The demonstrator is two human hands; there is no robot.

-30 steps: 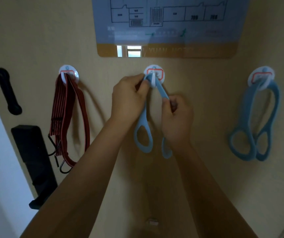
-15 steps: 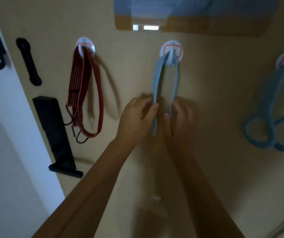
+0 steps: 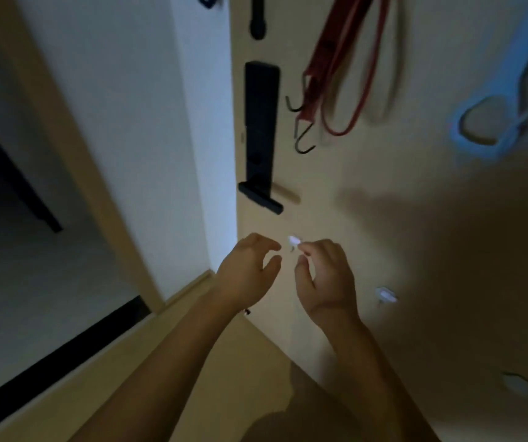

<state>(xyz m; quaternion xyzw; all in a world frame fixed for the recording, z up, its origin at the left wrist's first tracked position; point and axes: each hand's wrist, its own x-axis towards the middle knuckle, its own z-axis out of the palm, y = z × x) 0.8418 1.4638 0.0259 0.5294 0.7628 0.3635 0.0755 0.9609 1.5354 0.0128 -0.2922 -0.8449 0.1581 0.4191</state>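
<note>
Low on the beige wooden door [image 3: 415, 218], near its left edge, my left hand [image 3: 249, 269] and right hand [image 3: 323, 275] hang apart, loosely curled and empty, flanking a small white stick-on hook [image 3: 294, 240]. I judge that a careless tug could peel that hook off.

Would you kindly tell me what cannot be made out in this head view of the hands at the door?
Head view:
Small white hook: blurred and tiny; whether the right hand touches it is unclear.
Blue band: motion blur, cut by the right edge; its hook is out of frame.
Red bungee cord: top cut by the upper edge.
</note>
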